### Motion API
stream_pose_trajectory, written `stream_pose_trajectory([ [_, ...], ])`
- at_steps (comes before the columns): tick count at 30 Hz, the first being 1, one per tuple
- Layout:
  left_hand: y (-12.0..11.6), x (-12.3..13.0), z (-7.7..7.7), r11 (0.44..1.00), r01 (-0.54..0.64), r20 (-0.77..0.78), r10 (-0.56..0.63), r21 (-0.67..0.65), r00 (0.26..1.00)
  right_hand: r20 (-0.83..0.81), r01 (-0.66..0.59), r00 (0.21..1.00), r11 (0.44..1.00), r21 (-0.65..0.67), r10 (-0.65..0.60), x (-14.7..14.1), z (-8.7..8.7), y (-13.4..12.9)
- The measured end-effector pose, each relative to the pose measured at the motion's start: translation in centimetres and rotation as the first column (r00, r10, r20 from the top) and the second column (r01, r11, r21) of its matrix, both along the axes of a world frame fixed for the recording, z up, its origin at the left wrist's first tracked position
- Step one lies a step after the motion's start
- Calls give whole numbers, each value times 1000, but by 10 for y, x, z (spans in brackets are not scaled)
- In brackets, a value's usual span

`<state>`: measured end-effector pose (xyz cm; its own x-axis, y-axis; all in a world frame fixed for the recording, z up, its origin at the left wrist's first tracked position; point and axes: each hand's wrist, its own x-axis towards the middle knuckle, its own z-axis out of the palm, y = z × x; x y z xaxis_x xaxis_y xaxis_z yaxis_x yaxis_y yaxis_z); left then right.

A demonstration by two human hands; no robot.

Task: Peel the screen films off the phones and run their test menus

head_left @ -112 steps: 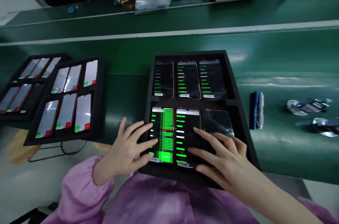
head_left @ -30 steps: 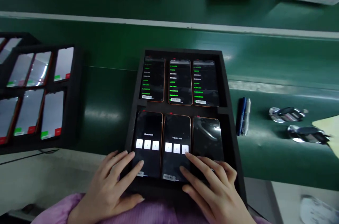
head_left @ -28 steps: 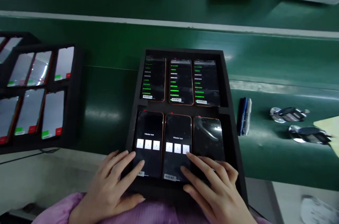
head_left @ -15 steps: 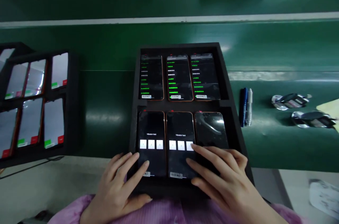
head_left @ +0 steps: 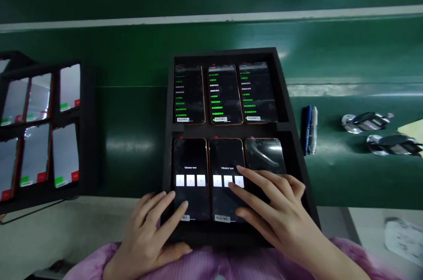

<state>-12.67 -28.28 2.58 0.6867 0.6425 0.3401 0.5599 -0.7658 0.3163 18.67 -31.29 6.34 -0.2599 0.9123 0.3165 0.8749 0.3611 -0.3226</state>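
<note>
A black foam tray (head_left: 224, 130) in front of me holds two rows of smartphones. My right hand (head_left: 277, 209) is open over the front row, its index finger at the number tiles of the middle smartphone (head_left: 226, 205), which reads "Vibrator test". The front left smartphone (head_left: 190, 152) shows the same screen; my left hand (head_left: 150, 227) lies open at its lower left edge. Partly under my right hand, the front right smartphone (head_left: 264, 154) has a dark screen. In the back row, the left (head_left: 190, 95), middle (head_left: 225, 95) and right smartphones (head_left: 257, 92) show lists, mostly in green text.
At the left, another black tray (head_left: 87, 139) holds several smartphones with white screens and red and green patches. A blue pen (head_left: 308, 130) and a silver pen (head_left: 313, 132) lie right of my tray. Beyond them are two shiny metal objects (head_left: 365, 122) on the green table (head_left: 132, 68).
My right hand has moved up the middle smartphone, its index finger shifting from below the tiles to the middle tile. My left hand stays in place. The view has shifted slightly.
</note>
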Motion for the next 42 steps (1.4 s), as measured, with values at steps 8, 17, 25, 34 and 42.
stream_pose_trajectory([
  [8, 8, 5, 10, 1000, 13, 25, -12, -14, 1000, 0, -9, 1000, 1000, 11, 9, 6, -6, -2],
  [17, 35, 40, 23, 999, 36, 58, -37, 26, 998, -29, 5, 1000, 1000, 24, -5, 5, -5, -2],
  [25, 35, 43, 24, 999, 22, 36, -23, 30, 999, -58, 15, 998, 1000, 14, -14, 2, -7, -1],
  [34, 34, 39, 25, 998, -26, 40, 24, 62, 999, -23, 48, 999, 995, 82, -46, 8, -1, -5],
  [42, 37, 34, 25, 1000, 17, -104, -18, -8, 994, 47, 41, 998, 994, 104, -46, 29, 1, -7],
])
